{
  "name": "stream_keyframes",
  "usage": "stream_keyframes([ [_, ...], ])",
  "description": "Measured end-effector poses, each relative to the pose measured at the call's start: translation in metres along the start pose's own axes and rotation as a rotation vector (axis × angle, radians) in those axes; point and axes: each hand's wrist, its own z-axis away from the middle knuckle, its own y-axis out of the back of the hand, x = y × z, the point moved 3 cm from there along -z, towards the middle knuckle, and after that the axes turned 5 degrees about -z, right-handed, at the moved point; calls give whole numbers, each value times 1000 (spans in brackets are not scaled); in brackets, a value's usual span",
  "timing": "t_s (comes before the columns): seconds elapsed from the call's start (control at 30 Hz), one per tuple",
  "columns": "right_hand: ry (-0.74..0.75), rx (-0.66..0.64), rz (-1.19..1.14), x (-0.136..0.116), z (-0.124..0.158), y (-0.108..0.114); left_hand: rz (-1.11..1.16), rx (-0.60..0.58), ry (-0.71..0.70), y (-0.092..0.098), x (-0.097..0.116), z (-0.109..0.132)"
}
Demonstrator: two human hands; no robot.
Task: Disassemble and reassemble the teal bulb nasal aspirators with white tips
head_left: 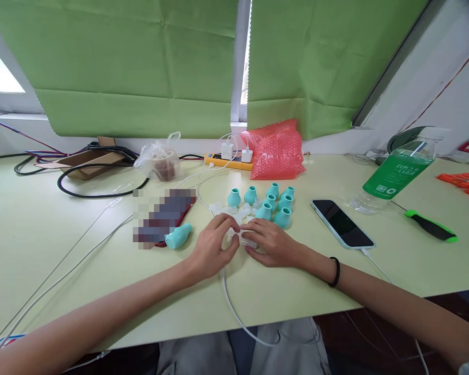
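Observation:
Both my hands rest together on the pale table (42,229), fingers curled around small clear plastic pieces (245,238). My left hand (214,246) pinches at one from the left; my right hand (271,243), with a black band on its wrist, pinches from the right. Just behind them lie more clear pieces (234,210) and several teal bulb-shaped parts (272,204) standing upright. Another teal part (179,236) lies on its side to the left of my left hand.
A phone (342,223) on a white cable lies right of my hands, with a green-labelled bottle (394,172) and a green-black tool (432,225) beyond. Pink bubble wrap (277,148), a yellow power strip (229,160), a plastic bag (160,159) and black cables (97,179) sit at the back.

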Motion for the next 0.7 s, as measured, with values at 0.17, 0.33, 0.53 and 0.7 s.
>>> stream_keyframes([
  [0.17,4,-5,39,-2,-1,1,-668,-92,-29,29,-9,-20],
  [0.33,8,0,40,-2,-1,2,-997,-325,53,41,-19,-27],
  [0.53,6,-1,33,-2,-1,1,-997,-536,7,39,-22,-23],
  [0.7,-1,-8,32,-1,0,0,-1021,-542,56,40,-30,-19],
])
